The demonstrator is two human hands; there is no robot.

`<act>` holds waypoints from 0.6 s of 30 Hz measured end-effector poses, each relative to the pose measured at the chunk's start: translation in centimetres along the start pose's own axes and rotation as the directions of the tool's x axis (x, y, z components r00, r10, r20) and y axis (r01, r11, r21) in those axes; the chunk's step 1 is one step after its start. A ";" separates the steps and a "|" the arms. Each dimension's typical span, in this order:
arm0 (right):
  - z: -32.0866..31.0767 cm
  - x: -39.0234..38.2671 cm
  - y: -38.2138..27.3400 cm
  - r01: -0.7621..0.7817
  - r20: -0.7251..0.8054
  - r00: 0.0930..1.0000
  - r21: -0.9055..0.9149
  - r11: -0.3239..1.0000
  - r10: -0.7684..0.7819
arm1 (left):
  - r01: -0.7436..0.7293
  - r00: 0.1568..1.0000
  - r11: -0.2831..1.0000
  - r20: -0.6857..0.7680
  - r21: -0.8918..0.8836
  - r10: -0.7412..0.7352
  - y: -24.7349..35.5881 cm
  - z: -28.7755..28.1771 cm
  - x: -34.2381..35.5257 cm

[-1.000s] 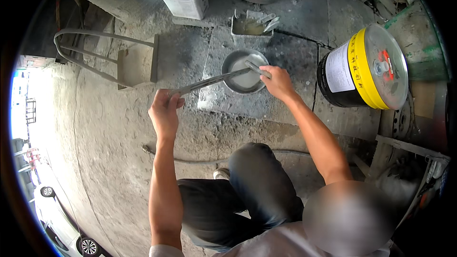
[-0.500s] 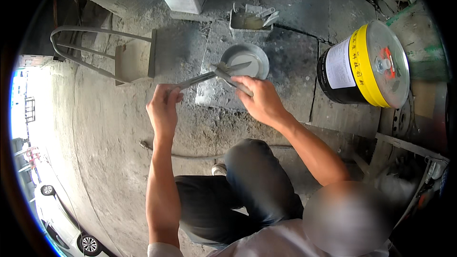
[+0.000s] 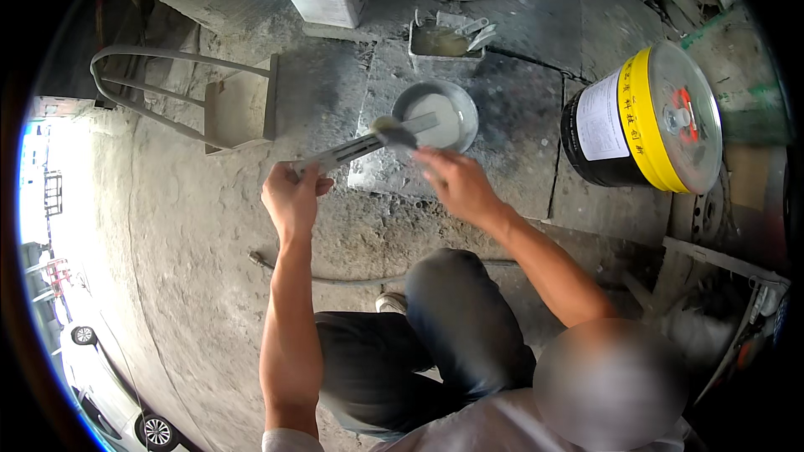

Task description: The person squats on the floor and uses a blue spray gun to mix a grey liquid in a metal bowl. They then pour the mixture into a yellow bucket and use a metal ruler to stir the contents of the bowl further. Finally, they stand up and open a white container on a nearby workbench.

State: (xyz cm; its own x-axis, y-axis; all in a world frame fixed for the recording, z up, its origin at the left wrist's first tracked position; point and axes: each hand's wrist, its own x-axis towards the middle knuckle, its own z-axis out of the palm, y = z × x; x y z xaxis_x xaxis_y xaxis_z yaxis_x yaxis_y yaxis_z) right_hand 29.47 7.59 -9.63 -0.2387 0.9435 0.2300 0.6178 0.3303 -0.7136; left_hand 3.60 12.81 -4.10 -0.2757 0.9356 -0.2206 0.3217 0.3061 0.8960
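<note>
From the head view, the left hand is clamped round the near end of a slotted strip, whose far end lies over a bowl of pale liquid. The right hand grips a brush — blurred — against the strip's middle. A second ago the brush was over the bowl; it now sits nearer the left hand — seemingly a wiping stroke.

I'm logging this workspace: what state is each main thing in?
Bowl: uncovered, pale contents inside
Slotted strip: slanted in left hand, far end over bowl
Brush: in right hand, head over strip, blurred
Tray: uncovered, tools protruding
Black-and-yellow bucket: lidded
Rectangular can: upright
Hose: lying on floor
</note>
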 end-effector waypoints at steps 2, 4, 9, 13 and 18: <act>-0.7 1.2 1.4 -0.139 0.073 0.987 -0.017 0.990 0.140 | -0.005 1.000 0.998 -0.029 0.058 0.007 -0.1 -0.2 0.3; -0.4 0.5 1.2 -0.106 0.043 0.993 0.003 0.994 0.106 | -0.049 0.999 0.996 -0.006 0.078 0.049 -0.1 0.0 -0.1; -1.0 0.6 4.5 -0.247 0.062 0.967 -0.036 0.968 0.248 | -0.007 1.000 0.997 -0.001 0.071 0.007 0.8 -0.1 0.0; -1.3 0.5 8.4 -0.387 -0.128 0.916 -0.026 0.922 0.381 | 0.027 1.000 0.999 0.009 0.019 -0.028 0.6 -0.2 0.4; -3.9 0.9 9.9 -0.415 -0.227 0.890 -0.046 0.909 0.395 | 0.033 0.999 0.998 0.006 0.058 -0.033 1.1 -0.3 0.1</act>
State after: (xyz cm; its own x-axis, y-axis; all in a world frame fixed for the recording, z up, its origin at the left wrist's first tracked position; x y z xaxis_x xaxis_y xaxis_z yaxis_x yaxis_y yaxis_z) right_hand 38.30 11.81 -13.90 0.2015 0.9767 0.0735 0.6952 -0.0898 -0.7132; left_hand 3.67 13.16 -3.02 -0.2808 0.9260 -0.2525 0.3647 0.3463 0.8643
